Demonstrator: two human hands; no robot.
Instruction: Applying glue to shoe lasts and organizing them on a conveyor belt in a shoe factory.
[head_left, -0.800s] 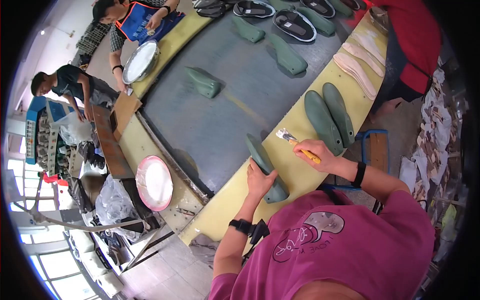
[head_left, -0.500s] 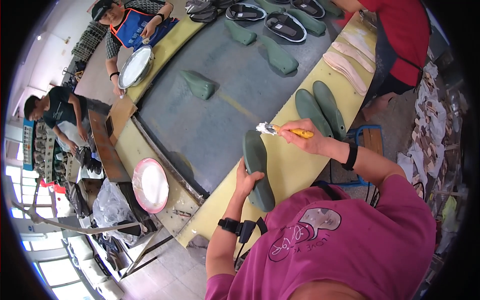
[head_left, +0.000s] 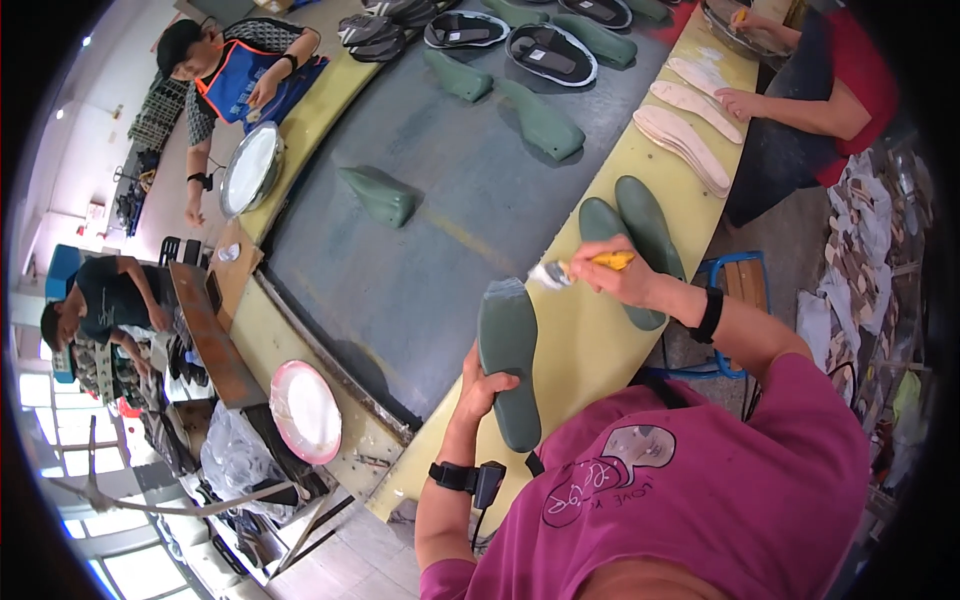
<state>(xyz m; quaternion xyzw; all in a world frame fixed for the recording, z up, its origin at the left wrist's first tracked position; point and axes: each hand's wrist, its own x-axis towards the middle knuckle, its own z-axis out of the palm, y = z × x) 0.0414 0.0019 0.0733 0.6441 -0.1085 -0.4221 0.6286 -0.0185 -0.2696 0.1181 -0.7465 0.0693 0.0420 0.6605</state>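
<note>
Brush (head_left: 563, 271) now nearer sole's (head_left: 509, 360) edge.

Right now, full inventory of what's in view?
green shoe last: 1, dark green, on yellow bench edge, held by left hand
brush: 1, yellow handle, in right hand, above the last's tip
green lasts: 2, on bench beside right hand
green lasts on belt: several, grey conveyor
insoles: stack, cream, far bench
round dishes: 2, white, left of belt
co-workers: several, around the line
left hand: grips last
right hand: grips brush
</note>
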